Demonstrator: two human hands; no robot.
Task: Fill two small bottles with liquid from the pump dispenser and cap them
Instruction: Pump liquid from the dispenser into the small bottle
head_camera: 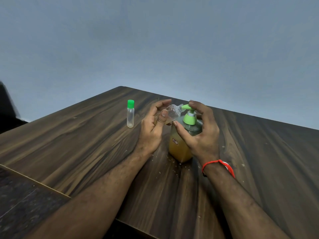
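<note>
A pump dispenser point(180, 149) with amber liquid and a green pump head point(189, 118) stands in the middle of the wooden table point(86, 144). My left hand point(151, 128) grips a small clear uncapped bottle point(173, 112), tilted with its neck against the green nozzle. Some amber liquid lies in that bottle. My right hand point(200, 128) arches over the pump, index finger on top of the pump head and thumb by the dispenser's shoulder. A second small clear bottle point(130, 116) with a green cap stands upright to the left, apart from both hands.
Small pale droplets or crumbs point(172, 168) are scattered on the table around the dispenser's base. The table's near-left edge point(34, 181) drops to a dark floor. A dark object point(6, 104) sits at the far left. A red thread band circles my right wrist.
</note>
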